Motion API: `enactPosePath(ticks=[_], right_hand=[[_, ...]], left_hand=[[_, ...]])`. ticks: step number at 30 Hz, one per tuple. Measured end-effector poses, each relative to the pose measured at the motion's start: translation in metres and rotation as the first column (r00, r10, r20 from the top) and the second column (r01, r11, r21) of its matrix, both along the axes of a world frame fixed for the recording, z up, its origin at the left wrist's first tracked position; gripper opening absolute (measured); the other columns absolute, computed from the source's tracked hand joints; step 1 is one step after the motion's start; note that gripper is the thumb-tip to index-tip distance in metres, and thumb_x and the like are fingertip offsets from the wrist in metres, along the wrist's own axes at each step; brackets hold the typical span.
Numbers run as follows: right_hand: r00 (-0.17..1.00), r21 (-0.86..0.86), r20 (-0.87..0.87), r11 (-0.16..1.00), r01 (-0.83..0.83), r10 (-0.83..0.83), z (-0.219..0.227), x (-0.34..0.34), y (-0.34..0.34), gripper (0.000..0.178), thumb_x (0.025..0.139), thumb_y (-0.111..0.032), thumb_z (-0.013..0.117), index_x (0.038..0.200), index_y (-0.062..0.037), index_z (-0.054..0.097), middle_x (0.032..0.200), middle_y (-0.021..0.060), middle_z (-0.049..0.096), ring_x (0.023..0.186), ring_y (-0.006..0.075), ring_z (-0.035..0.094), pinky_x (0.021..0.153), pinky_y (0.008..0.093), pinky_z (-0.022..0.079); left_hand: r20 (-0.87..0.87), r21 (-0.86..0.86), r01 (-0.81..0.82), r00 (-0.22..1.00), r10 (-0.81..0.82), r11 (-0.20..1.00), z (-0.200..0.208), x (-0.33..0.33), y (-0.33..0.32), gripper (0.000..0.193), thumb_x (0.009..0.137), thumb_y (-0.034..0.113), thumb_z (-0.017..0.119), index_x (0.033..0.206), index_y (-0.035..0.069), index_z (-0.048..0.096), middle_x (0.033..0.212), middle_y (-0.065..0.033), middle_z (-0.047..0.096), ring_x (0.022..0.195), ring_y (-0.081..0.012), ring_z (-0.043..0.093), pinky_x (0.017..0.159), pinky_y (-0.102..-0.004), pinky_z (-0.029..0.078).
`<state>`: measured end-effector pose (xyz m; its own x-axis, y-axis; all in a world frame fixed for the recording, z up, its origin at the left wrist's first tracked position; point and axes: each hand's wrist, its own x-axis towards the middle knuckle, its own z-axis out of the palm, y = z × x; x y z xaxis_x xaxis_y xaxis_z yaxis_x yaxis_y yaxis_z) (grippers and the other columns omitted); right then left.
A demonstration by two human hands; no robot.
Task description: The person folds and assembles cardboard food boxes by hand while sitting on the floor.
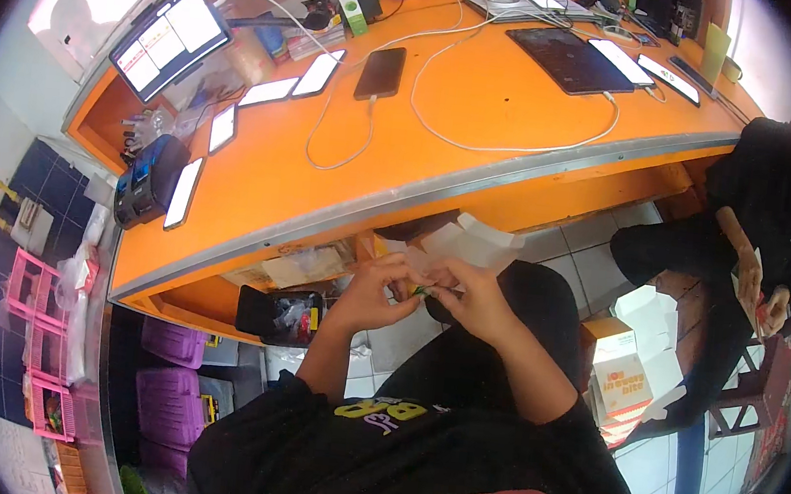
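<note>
My left hand [374, 294] and my right hand [472, 300] meet in front of my lap, fingertips pinched together. Between them is a small green-and-yellow thing [421, 290], mostly covered by the fingers; its kind is too small to make out. Just beyond the hands, below the table edge, a white carton [475, 243] with raised flaps is partly hidden by my right hand. Left of my left forearm sits a black container [267, 313] with clear plastic and something red in it.
An orange table [485, 113] with a metal edge carries phones, a tablet [570, 61], cables and a monitor [170, 40]. Printed cartons [622, 369] are stacked by my right leg. At the right a seated co-worker [752, 200] holds something flat. Purple bins [166, 401] stand lower left.
</note>
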<state>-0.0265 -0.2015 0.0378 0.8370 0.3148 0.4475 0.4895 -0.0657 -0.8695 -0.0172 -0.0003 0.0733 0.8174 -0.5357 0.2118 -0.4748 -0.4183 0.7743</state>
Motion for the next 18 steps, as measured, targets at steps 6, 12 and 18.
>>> enactPosePath(ticks=[6, 12, 18], right_hand=[[0.988, 0.325, -0.148, 0.942, 0.085, -0.038, 0.009, 0.012, -0.016, 0.022, 0.085, 0.004, 0.062, 0.103, -0.0048, 0.053, 0.087, 0.0025, 0.057, 0.078, 0.0089, 0.054, 0.070, 0.0223, 0.044], [0.957, 0.504, -0.225, 0.818, 0.276, -0.184, -0.013, 0.028, -0.024, 0.009, 0.094, 0.000, 0.052, 0.102, -0.0040, 0.052, 0.090, 0.0023, 0.056, 0.082, 0.0077, 0.052, 0.077, 0.0227, 0.043], [0.942, 0.184, 0.180, 0.951, 0.250, -0.282, -0.013, -0.004, 0.021, 0.046, 0.094, -0.020, 0.053, 0.132, 0.0027, 0.044, 0.133, 0.0242, 0.046, 0.125, 0.0357, 0.046, 0.105, 0.0407, 0.035]], left_hand=[[0.371, 0.114, -0.353, 0.882, 0.290, 0.928, 0.031, 0.002, -0.001, 0.032, 0.071, 0.018, 0.078, 0.101, 0.009, 0.070, 0.087, -0.0097, 0.062, 0.073, -0.0205, 0.060, 0.068, -0.0315, 0.048], [-0.065, 0.184, -0.008, 0.998, 0.020, 0.983, 0.017, 0.000, 0.012, 0.021, 0.083, 0.019, 0.071, 0.097, 0.003, 0.069, 0.077, -0.0078, 0.063, 0.078, -0.0168, 0.061, 0.073, -0.0304, 0.048], [-0.382, -0.470, -0.307, 0.916, 0.123, 0.828, -0.021, -0.007, -0.022, 0.017, 0.095, 0.014, 0.058, 0.100, 0.000, 0.067, 0.096, -0.0044, 0.067, 0.088, -0.0094, 0.061, 0.081, -0.0239, 0.048]])
